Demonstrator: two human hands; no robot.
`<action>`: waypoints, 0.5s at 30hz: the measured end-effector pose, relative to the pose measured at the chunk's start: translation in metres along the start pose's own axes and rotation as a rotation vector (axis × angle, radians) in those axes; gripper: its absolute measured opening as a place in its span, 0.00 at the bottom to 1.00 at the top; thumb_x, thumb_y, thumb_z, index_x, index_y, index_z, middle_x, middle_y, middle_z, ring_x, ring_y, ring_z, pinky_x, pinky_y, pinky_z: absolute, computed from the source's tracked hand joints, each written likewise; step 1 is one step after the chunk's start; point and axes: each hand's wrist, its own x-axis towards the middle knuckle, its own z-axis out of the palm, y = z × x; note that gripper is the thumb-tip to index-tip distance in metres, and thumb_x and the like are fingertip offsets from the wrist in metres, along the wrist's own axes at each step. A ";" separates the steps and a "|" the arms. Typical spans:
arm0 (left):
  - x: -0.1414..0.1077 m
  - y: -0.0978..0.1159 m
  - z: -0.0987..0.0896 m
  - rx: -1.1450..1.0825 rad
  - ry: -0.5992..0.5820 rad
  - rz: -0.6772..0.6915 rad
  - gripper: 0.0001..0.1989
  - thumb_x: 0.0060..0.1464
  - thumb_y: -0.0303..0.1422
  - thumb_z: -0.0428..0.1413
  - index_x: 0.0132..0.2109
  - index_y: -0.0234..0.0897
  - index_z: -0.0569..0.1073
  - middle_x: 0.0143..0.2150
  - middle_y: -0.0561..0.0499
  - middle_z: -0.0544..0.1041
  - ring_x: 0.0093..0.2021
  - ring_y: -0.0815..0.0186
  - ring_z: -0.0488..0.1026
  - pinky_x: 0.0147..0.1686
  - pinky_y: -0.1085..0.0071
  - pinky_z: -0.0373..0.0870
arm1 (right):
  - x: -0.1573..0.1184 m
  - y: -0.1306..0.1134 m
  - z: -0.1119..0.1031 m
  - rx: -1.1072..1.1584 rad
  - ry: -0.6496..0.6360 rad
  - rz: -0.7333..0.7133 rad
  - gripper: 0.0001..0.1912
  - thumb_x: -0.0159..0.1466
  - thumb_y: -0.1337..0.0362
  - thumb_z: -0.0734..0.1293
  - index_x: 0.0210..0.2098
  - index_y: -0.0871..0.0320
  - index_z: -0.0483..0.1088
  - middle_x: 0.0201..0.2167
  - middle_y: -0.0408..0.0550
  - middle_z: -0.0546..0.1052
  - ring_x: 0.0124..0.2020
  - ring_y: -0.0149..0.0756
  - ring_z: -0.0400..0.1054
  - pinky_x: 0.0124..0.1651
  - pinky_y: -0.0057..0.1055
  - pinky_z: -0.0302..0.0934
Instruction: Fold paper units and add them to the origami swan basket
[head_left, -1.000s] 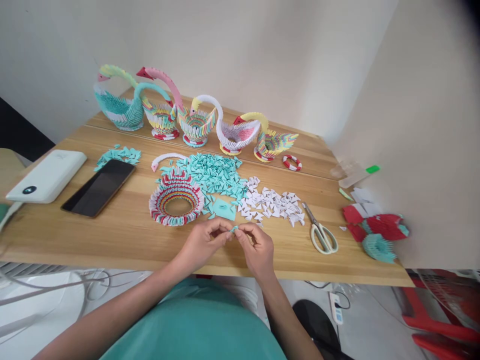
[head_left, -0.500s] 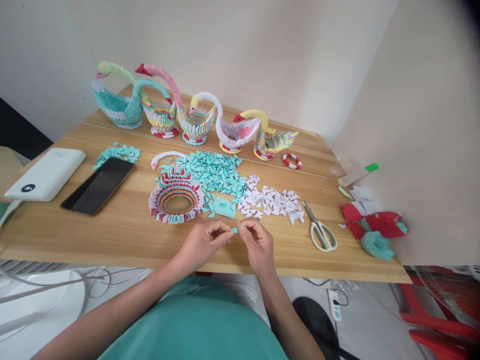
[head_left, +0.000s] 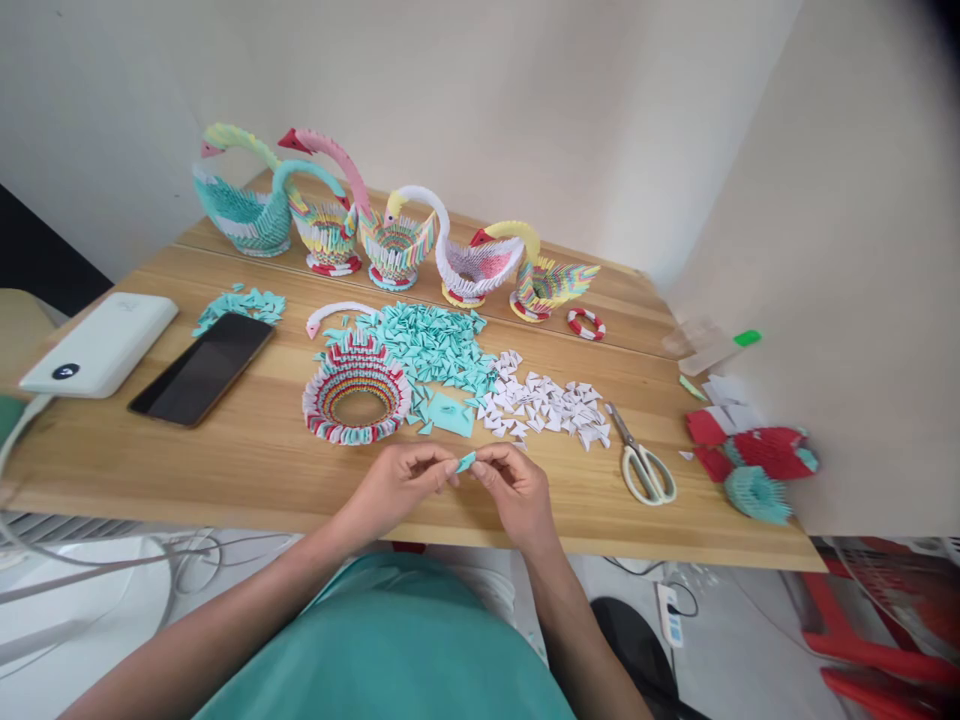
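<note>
- The paper piece [head_left: 466, 462], small and teal, is pinched between the left hand [head_left: 401, 482] and the right hand [head_left: 517, 490], above the near edge of the table [head_left: 247, 470].
- Its long axis runs from 8 o'clock to 2 o'clock; the raised end points toward 2 o'clock.
- Both hands are closed on it at the fingertips.
- At 12 o'clock from the hands: a teal pile [head_left: 435, 345]; at 1 o'clock, a white pile [head_left: 547, 405]; at 10 o'clock, a paper bowl [head_left: 357, 390].
- At 3 o'clock: scissors [head_left: 641, 462].
- The table is light wood, set in a corner of pale walls.
- Compared with one second ago, the piece is tilted more steeply; the hands are in nearly the same place.
</note>
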 end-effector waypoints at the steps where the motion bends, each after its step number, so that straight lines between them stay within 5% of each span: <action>1: 0.000 0.000 0.000 0.017 -0.004 -0.002 0.14 0.57 0.37 0.53 0.30 0.32 0.76 0.26 0.51 0.75 0.27 0.70 0.68 0.28 0.76 0.62 | 0.000 -0.001 0.000 -0.025 -0.014 -0.011 0.06 0.61 0.60 0.70 0.33 0.55 0.75 0.29 0.43 0.79 0.31 0.33 0.72 0.36 0.28 0.65; 8: 0.001 0.006 0.003 0.331 0.062 0.187 0.11 0.55 0.28 0.53 0.26 0.33 0.73 0.22 0.54 0.70 0.25 0.71 0.65 0.27 0.76 0.57 | 0.001 -0.010 -0.002 -0.179 -0.067 -0.146 0.04 0.63 0.65 0.67 0.33 0.54 0.76 0.31 0.44 0.80 0.33 0.34 0.73 0.39 0.30 0.66; 15: 0.002 0.004 0.002 0.086 0.058 0.090 0.11 0.57 0.34 0.54 0.31 0.33 0.76 0.26 0.52 0.76 0.28 0.69 0.69 0.29 0.76 0.64 | 0.001 -0.008 -0.001 -0.059 -0.055 -0.089 0.04 0.63 0.64 0.68 0.33 0.54 0.76 0.29 0.43 0.80 0.32 0.33 0.73 0.36 0.28 0.67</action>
